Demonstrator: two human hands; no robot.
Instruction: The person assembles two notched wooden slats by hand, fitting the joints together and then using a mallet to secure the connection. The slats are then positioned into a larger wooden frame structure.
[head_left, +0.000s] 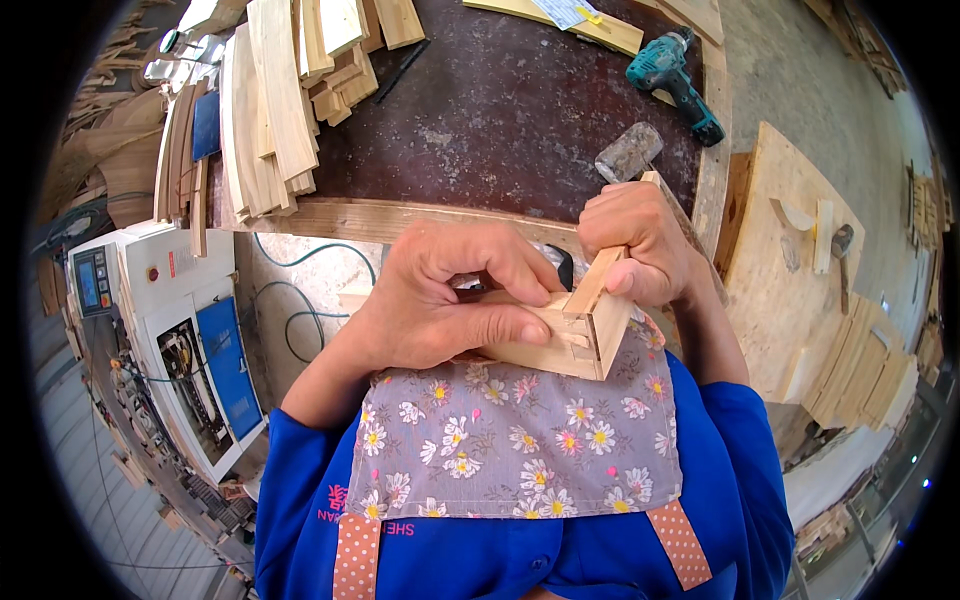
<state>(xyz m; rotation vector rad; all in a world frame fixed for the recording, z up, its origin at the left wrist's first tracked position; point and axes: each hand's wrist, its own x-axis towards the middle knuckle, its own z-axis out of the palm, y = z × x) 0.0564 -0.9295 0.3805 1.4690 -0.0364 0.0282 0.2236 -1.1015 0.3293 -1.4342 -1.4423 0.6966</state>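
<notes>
Two pale wooden boards meet at a cornered joint (575, 345) with interlocking cuts, held above my apron. My left hand (460, 290) is closed round the board on the left, thumb along its near face and fingers over the top. My right hand (640, 245) grips the other wooden board (598, 283), which runs away from me, with its thumb against the side. The corner faces me, and a dark line shows along its seam. Just beyond my right hand is a hammer (628, 152) with a worn grey head; that hand partly hides its handle.
A dark-topped workbench (480, 120) with a wooden edge lies ahead. It carries stacked wooden slats (270, 100) at left and a teal cordless drill (675, 85) at right. A white and blue machine cabinet (185, 330) stands left; a plywood sheet (780, 220) lies right.
</notes>
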